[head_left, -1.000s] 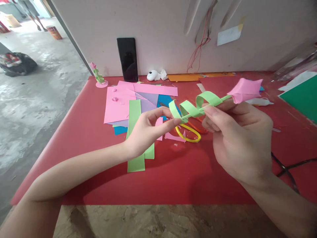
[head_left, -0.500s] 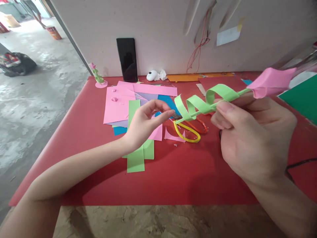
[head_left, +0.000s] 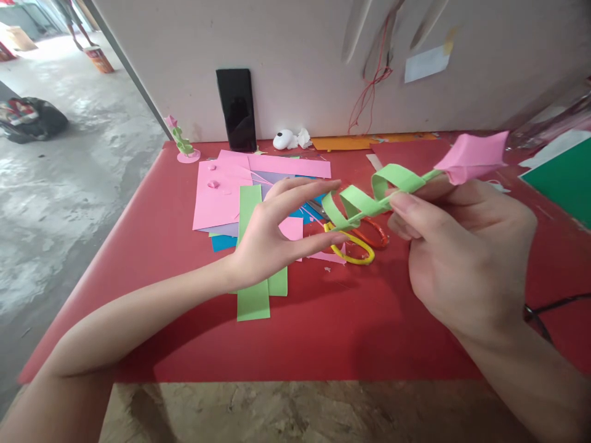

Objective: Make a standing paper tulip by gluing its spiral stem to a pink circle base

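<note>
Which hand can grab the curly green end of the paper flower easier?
Left. The left hand is open right beside the curly green end; the right hand is busy pinching the stem.

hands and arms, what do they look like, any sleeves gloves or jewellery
Both are bare: the left hand and right hand wear no gloves, rings or watch, and no sleeve shows on either forearm. Nails look short, unpainted.
</note>
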A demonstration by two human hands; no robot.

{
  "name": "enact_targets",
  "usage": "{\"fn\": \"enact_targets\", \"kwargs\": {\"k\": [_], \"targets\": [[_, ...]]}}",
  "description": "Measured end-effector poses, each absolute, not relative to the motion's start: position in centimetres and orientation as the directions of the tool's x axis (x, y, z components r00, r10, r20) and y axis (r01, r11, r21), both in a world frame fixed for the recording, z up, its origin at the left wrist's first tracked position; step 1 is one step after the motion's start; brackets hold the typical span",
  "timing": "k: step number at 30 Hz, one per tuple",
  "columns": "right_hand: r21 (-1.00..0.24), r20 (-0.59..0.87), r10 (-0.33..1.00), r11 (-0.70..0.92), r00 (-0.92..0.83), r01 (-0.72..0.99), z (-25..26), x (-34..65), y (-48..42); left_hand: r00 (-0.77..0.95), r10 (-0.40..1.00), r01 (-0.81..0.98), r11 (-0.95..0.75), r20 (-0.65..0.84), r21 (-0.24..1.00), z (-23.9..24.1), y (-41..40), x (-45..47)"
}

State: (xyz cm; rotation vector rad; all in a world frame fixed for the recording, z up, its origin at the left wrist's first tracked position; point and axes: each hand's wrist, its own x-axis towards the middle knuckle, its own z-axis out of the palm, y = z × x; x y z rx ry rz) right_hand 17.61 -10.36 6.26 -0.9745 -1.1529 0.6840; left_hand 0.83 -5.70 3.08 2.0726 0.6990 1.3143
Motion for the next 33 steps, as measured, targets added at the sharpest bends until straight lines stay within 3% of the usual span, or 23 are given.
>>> {"fn": "enact_targets", "kwargs": {"k": [9,21,33], "targets": [[-0.889,0.452,0.851,0.453,0.269,0.061,5.93,17.5,-10.54,0.372,0.766,0.145,-0.606,0.524,0.782,3.12,-5.89,1.02],[-0.876,0.478,0.839,0.475,0.26,0.079,5.97,17.41,-10.67,0.497,0.836,0.098,-0.322,0.234,0.942,3.64,-6.47,1.21],[-0.87,0.491,0.832,0.484,0.257,0.096,5.95,17.41,-10.56,0.49,0.856,0.094,-0.237,0.162,0.967,3.83,-6.58,1.18]]}}
